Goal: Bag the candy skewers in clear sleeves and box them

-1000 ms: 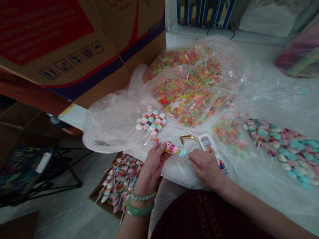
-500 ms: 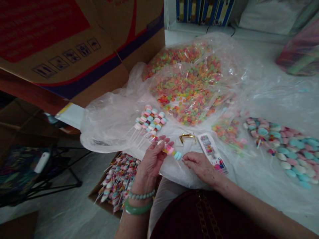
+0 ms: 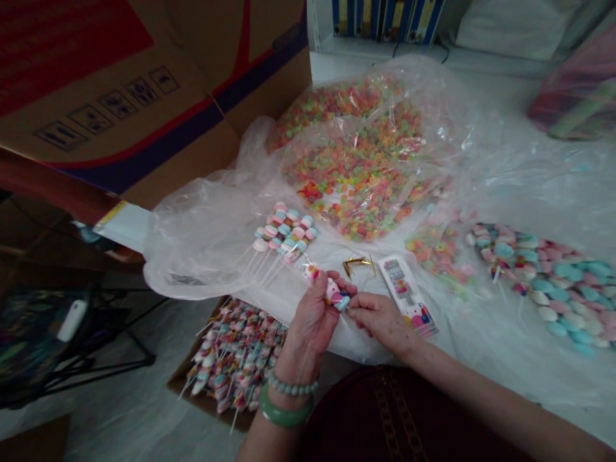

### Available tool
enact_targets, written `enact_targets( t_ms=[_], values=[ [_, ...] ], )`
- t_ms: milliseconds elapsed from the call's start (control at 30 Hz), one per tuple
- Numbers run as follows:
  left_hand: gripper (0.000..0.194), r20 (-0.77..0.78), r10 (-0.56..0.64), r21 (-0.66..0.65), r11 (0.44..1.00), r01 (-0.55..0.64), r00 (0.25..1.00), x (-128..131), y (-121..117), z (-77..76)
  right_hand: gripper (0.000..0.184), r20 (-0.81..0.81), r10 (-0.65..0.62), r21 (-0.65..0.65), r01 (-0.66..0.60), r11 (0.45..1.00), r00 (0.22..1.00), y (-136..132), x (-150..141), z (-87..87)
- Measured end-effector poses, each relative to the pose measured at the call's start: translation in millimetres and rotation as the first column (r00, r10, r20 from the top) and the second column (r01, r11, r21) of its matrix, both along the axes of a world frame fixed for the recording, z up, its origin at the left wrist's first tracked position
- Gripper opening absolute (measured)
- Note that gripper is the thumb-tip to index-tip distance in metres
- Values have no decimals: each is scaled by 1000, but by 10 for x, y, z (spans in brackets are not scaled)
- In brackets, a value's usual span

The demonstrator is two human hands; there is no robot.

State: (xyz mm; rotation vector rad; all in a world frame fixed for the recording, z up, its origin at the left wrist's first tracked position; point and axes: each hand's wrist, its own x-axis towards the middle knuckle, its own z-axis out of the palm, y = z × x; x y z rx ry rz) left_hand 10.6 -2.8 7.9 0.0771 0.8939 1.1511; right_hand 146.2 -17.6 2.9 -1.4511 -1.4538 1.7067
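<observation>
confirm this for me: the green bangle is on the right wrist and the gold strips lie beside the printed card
The wrist is wrong: the head view shows the green bangle on the wrist of the left hand. The gold strips do lie beside the printed card.

The left forearm [image 3: 269, 441] rises from the bottom edge to a nearly straight wrist [image 3: 299, 360]. The left hand [image 3: 315, 316] is turned partly palm up, its thumb and bent fingers closed in a light grip. The right forearm [image 3: 486, 388] slants in from the lower right, bare. The right hand [image 3: 381, 321] shows its back, thumb and forefinger pinched, the other fingers curled. The fingertips of both hands nearly meet.
</observation>
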Motion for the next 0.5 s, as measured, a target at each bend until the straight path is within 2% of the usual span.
enact_targets(
  t_ms=[67,100,200,333,500],
  values=[
    [26,-12,16,8,1000,-16,1000,50,-18,-12,12,-58,-83,-102,77,992,995,7,-29,-4],
    [26,-27,33,4,999,-33,999,64,-20,-16,11,-64,-108,-100,102,990,992,12,-36,-8],
    [21,-59,57,-18,998,-58,997,50,-1,-25,12,-47,-117,-21,116,993,992,25,-5,-18],
    [20,-86,99,28,995,-97,991,-18,37,-43,10,9,-78,75,77,994,997,29,99,-36],
    [22,-97,101,97,991,-91,990,84,-2,-29,14,145,-220,306,168,937,965,-17,43,-39]
  ],
)
